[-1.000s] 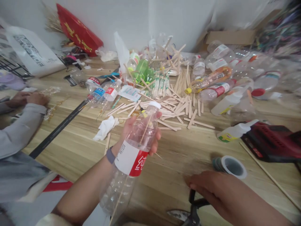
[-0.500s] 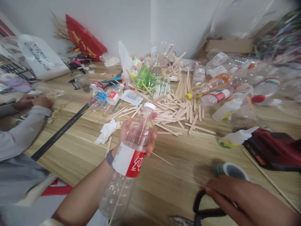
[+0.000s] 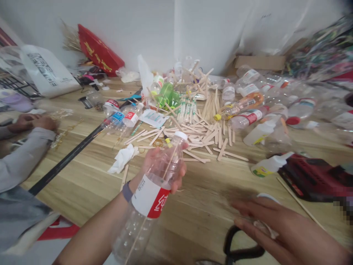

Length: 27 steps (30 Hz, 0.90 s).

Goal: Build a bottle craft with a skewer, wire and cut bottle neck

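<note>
My left hand point(image 3: 162, 165) is closed around the upper part of a clear plastic bottle point(image 3: 150, 195). The bottle has a white cap and a red and white label, and it tilts up and away from me. A thin wooden skewer point(image 3: 168, 167) runs lengthwise through it. My right hand point(image 3: 267, 226) is low at the right and blurred. Its fingers stretch out flat to the left over a roll of tape point(image 3: 266, 197), most of which is hidden. Black scissor handles point(image 3: 239, 246) lie just below that hand.
Flat wooden sticks point(image 3: 204, 134) and skewers are heaped mid-table, with several empty bottles point(image 3: 248, 117) behind. A glue bottle point(image 3: 268, 165) and a red tool point(image 3: 311, 176) lie at the right, a crumpled tissue point(image 3: 121, 158) and a black rod point(image 3: 66, 160) at the left. Another person's grey sleeve point(image 3: 19, 162) is far left.
My right hand has slid up and left until it covers the tape roll. The bottle stays in my left hand and has barely shifted.
</note>
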### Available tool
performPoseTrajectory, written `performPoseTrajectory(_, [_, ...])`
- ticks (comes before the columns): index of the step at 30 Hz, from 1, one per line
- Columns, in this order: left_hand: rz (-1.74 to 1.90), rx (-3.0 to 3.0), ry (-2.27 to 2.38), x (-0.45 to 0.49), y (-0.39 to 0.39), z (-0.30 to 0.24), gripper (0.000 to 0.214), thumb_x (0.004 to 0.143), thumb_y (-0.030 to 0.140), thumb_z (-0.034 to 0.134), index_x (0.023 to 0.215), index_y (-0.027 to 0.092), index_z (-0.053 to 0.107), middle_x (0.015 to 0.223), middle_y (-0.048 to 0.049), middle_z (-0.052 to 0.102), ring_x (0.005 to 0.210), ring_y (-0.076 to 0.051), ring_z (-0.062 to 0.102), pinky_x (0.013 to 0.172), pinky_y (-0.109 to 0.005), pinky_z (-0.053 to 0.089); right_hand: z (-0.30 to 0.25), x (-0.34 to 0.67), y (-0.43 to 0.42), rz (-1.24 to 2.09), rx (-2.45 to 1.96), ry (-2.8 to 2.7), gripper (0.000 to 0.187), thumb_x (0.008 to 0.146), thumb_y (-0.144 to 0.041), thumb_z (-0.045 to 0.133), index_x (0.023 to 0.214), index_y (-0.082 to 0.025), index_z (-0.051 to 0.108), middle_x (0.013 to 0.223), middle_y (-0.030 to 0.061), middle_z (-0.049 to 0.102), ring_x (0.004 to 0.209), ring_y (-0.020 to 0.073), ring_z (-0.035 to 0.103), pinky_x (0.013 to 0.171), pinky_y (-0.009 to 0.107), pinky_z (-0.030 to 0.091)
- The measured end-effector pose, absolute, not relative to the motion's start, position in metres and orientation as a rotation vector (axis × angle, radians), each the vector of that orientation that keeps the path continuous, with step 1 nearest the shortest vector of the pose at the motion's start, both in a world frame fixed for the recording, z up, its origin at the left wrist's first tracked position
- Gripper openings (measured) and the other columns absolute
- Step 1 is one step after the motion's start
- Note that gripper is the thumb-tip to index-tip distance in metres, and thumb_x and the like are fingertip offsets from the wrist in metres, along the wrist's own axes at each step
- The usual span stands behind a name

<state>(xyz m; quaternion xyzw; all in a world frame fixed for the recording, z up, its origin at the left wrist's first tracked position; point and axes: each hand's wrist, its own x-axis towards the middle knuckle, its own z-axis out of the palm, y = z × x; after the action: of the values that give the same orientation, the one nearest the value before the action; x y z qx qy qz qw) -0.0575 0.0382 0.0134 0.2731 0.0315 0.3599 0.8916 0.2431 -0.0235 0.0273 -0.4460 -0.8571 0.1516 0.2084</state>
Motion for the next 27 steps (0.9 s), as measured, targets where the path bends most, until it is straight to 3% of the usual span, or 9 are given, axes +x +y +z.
performPoseTrajectory(6, [0.567, 0.519, 0.077, -0.041, 0.024, 0.001, 0.058, 0.083, 0.057, 0.059, 0.130, 0.023, 0.055, 0.090, -0.0107, 0.074, 0.064, -0.025, 0.073, 0.050, -0.028, 0.055, 0.047, 0.224, -0.019, 0.282, -1.275, -2.151, 0.031, 0.099, -0.031, 0.046, 0.126, -0.023, 0.060, 0.121, 0.0126, 0.068, 0.109, 0.0262, 0.067, 0.090, 0.039, 0.057])
performPoseTrajectory(14, [0.295, 0.447, 0.077, -0.025, 0.006, -0.014, 0.061, 0.080, 0.062, 0.062, 0.123, 0.018, 0.060, 0.092, -0.0097, 0.072, 0.065, -0.024, 0.073, 0.051, -0.028, 0.053, 0.039, 0.211, -0.014, 0.953, -1.147, -1.859, 0.055, 0.094, -0.047, 0.059, 0.143, -0.028, 0.043, 0.140, 0.0119, 0.057, 0.129, 0.0267, 0.054, 0.106, 0.048, 0.046])
performPoseTrajectory(23, [0.360, 0.433, 0.065, -0.022, 0.004, -0.011, 0.058, 0.081, 0.060, 0.060, 0.124, 0.020, 0.059, 0.091, -0.0087, 0.071, 0.063, -0.022, 0.072, 0.050, -0.026, 0.050, 0.020, 0.210, -0.014, 1.252, -1.088, -1.694, 0.069, 0.086, -0.053, 0.068, 0.145, -0.030, 0.040, 0.143, 0.0135, 0.053, 0.136, 0.0284, 0.047, 0.112, 0.054, 0.037])
performPoseTrajectory(27, [0.273, 0.420, 0.047, -0.019, -0.001, -0.012, 0.057, 0.080, 0.062, 0.060, 0.118, 0.020, 0.061, 0.091, -0.0086, 0.072, 0.062, -0.023, 0.072, 0.050, -0.028, 0.052, 0.018, 0.199, -0.019, 1.470, -0.947, -1.509, 0.065, 0.089, -0.053, 0.064, 0.146, -0.033, 0.038, 0.150, 0.0117, 0.047, 0.139, 0.0273, 0.043, 0.097, 0.045, 0.054])
